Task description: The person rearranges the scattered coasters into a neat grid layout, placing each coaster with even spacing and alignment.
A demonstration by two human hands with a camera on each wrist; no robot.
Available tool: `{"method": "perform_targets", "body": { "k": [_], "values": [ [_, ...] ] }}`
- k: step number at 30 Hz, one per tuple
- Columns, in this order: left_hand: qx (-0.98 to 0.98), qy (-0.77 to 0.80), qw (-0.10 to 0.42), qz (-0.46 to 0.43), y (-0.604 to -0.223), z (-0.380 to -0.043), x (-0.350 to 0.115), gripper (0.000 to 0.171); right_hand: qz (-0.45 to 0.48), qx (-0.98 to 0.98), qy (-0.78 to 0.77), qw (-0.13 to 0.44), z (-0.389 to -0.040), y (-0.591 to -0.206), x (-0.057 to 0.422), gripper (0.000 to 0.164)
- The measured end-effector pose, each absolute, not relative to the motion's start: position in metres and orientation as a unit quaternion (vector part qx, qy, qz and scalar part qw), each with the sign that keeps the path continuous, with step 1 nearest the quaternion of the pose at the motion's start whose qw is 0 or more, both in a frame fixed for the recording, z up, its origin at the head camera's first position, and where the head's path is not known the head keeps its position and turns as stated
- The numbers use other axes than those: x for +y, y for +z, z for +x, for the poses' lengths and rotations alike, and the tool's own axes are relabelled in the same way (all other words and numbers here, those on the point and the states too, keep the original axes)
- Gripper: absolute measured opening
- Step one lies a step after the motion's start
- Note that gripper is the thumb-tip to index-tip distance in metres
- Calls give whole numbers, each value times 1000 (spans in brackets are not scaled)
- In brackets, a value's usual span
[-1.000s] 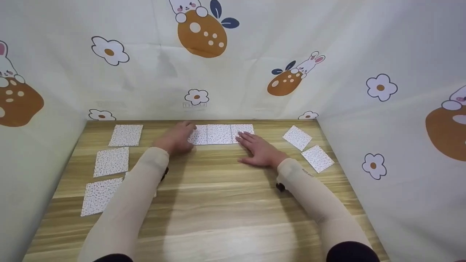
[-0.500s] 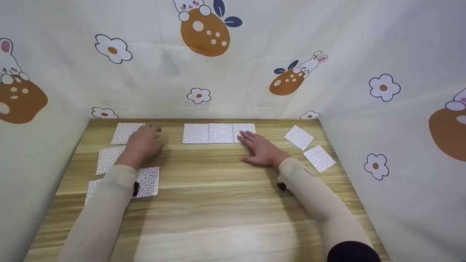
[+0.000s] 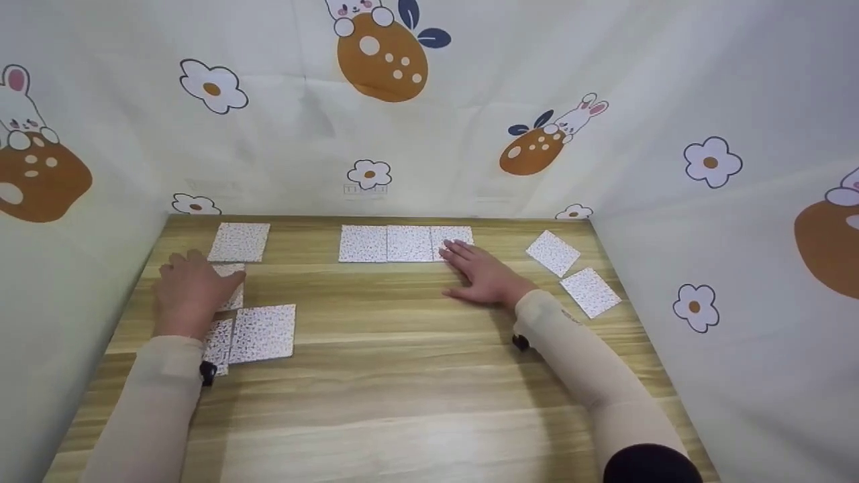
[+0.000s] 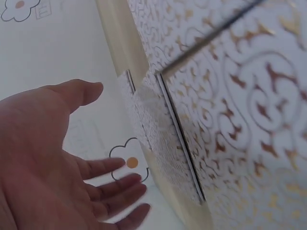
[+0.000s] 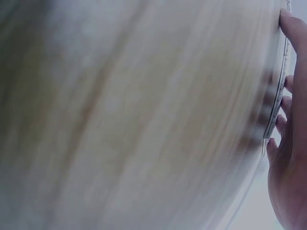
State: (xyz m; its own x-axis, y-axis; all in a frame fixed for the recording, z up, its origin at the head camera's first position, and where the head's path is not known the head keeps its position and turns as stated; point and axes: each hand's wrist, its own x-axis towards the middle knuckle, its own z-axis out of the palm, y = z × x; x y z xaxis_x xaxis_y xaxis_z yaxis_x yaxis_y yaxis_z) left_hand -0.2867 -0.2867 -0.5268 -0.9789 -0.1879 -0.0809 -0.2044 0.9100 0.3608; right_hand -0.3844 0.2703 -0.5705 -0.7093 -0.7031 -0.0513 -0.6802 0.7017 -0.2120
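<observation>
In the head view, my left hand [image 3: 191, 292] is over a white patterned square tile [image 3: 235, 300] at the table's left, its fingers spread and covering part of it. From the left wrist view, that hand [image 4: 43, 153] looks empty, with its relaxed fingers clear of the gold-patterned tile [image 4: 240, 105] beside it. My right hand [image 3: 486, 275] rests its straight fingertips on the right tile [image 3: 460, 233] of a row at the back. Left of that lie the middle tile [image 3: 409, 243] and the left tile [image 3: 363, 243], edge to edge.
A single tile [image 3: 239, 241] lies at the back left. Nearer the front left are another tile [image 3: 265, 332] and a partly hidden one [image 3: 218, 342]. Two tilted tiles, one [image 3: 552, 253] behind the other [image 3: 590, 292], lie on the right. Printed cloth walls [image 3: 429, 134] enclose the wooden table [image 3: 402, 376].
My left hand has left the left end of the tile row and moved left and forward to the left-hand tiles. The right hand has stayed on the row's right tile.
</observation>
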Motion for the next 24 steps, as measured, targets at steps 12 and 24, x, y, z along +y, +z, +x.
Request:
{"method": "perform_targets", "body": {
  "k": [12,24],
  "values": [
    [975,166,56,-134,-527,-266,-289,126,-370,923,-79,69,-389,-575,272,98],
    [974,150,104,-137,-531,-259,-282,114,-370,922,-88,66,-389,-581,273,98]
  ]
}}
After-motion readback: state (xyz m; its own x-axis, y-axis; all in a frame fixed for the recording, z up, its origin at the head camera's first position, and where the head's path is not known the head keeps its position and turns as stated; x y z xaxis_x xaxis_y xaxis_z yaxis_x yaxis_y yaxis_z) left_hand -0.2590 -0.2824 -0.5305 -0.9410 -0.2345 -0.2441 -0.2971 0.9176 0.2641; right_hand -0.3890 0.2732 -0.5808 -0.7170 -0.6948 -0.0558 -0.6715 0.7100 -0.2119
